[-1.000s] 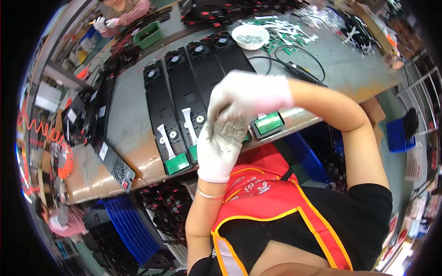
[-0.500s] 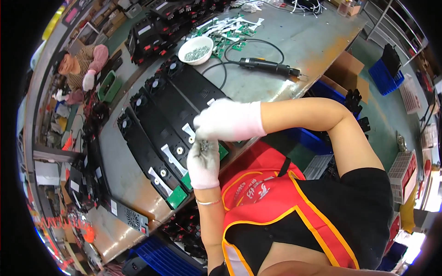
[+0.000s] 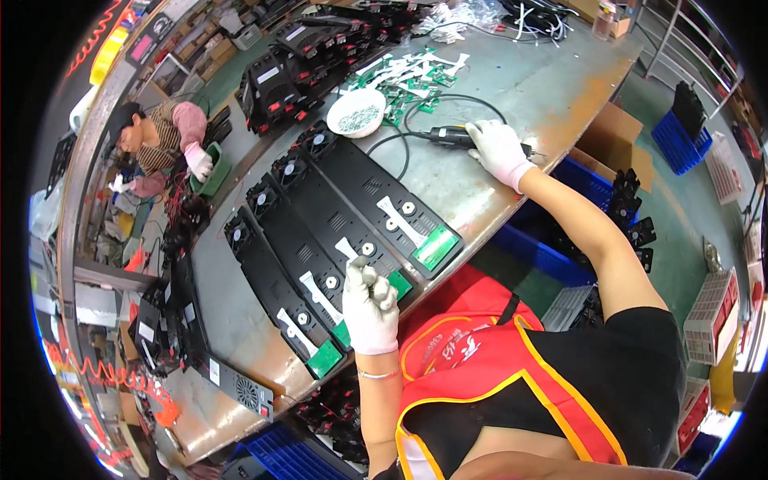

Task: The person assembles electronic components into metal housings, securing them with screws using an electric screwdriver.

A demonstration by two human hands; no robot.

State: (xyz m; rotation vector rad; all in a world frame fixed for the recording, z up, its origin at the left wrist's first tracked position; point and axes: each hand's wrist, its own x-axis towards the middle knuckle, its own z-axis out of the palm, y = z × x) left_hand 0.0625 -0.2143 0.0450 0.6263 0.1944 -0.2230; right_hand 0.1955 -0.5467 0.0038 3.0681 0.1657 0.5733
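Note:
My right hand (image 3: 498,150), in a white glove, is closed over the black electric screwdriver (image 3: 450,136) lying on the table, its bit end showing past the hand. My left hand (image 3: 370,310), also gloved, is held with curled fingers over the near ends of the panels. The small screws in it are hidden by the fingers now. Several long black panels (image 3: 320,210) lie side by side, each with a fan (image 3: 289,170) at the far end. At their near ends are green circuit boards (image 3: 436,248) with white ribbon cables (image 3: 402,221).
A white bowl of screws (image 3: 356,112) stands behind the panels, beside a pile of loose circuit boards (image 3: 412,76). Black assemblies (image 3: 280,80) are stacked at the back left. Across the bench a co-worker (image 3: 160,144) handles a green bin (image 3: 212,168). The screwdriver's cord (image 3: 406,152) loops across the table.
My right hand has left my left palm and moved far right onto the electric screwdriver. My left hand's fingers have curled over the screws seen in its palm before.

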